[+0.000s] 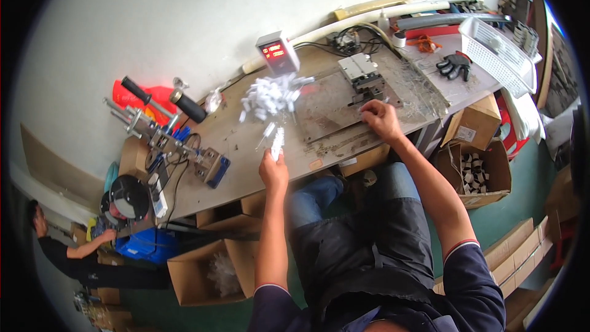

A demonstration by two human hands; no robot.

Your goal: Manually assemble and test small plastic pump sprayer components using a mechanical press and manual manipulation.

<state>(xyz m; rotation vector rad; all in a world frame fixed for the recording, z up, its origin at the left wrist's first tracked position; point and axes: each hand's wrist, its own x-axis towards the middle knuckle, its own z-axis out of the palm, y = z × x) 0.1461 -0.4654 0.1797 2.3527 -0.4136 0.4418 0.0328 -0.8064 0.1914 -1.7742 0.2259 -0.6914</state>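
Observation:
My left hand grips a narrow white plastic strip with ridged edges and holds it upright over the bench's front edge. Beyond it lies a loose heap of small white plastic pieces, a few of them scattered toward me. My right hand is closed in a pinch at the near side of a small metal fixture. Whatever sits between those fingertips is too small to make out. The fixture stands on a worn metal plate on the workbench.
A counter box with red digits stands behind the heap. At left is a lever-handled clamp press. A black glove and a white basket lie at right. Cardboard boxes stand below the bench. Another person works at far left.

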